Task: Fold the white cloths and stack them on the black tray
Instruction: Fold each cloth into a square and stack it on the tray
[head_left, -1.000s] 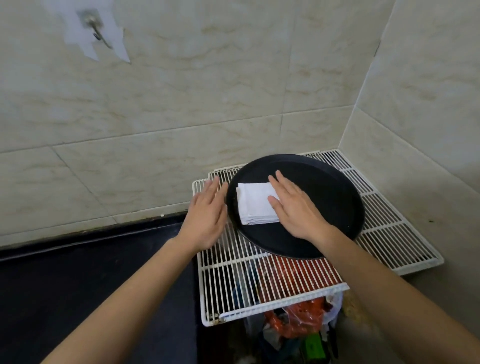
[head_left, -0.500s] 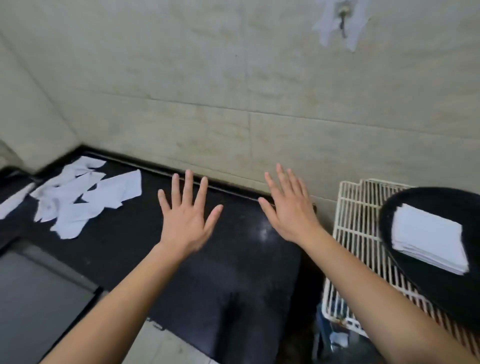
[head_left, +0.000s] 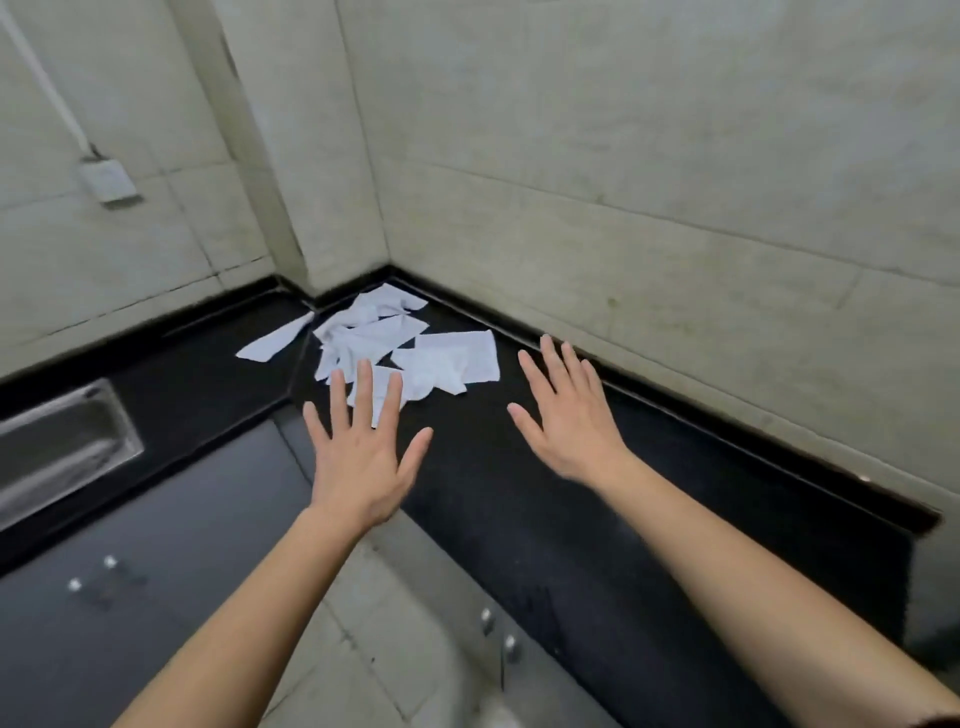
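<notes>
- The white cloths (head_left: 395, 353) lie in a loose, unfolded heap on the black counter (head_left: 571, 519), in the corner where two tiled walls (head_left: 623, 156) meet.
- The heap is crumpled and overlapping, with corners sticking out at different angles; blur hides the count of pieces.
- The flattest cloth (head_left: 457, 356) sits at the 3 o'clock side of the heap, roughly rectangular, with wrinkles and a turned-up near edge.
- One narrow cloth (head_left: 272, 340) lies a little apart at the heap's 9 o'clock side, stretched out in a slanted strip.
- The left hand (head_left: 358, 457) is spread flat, palm down, fingers straight and fanned, holding nothing. The heap is at its 12 o'clock, and its fingertips overlap the near edge of the cloths in the view; whether they touch the fabric cannot be told.
- The right hand (head_left: 566, 421) is likewise spread, palm down and bare, above the counter near the raised back edge. The heap is at its 10 o'clock, and it is clear of the cloths.
- A metal sink (head_left: 57, 447) is set into the counter at the left hand's 9 o'clock.
- A wall socket (head_left: 106, 179) is mounted at the view's 10 o'clock.
- Dark cabinet fronts with small metal knobs (head_left: 498, 631) run below the counter at 6 o'clock.
</notes>
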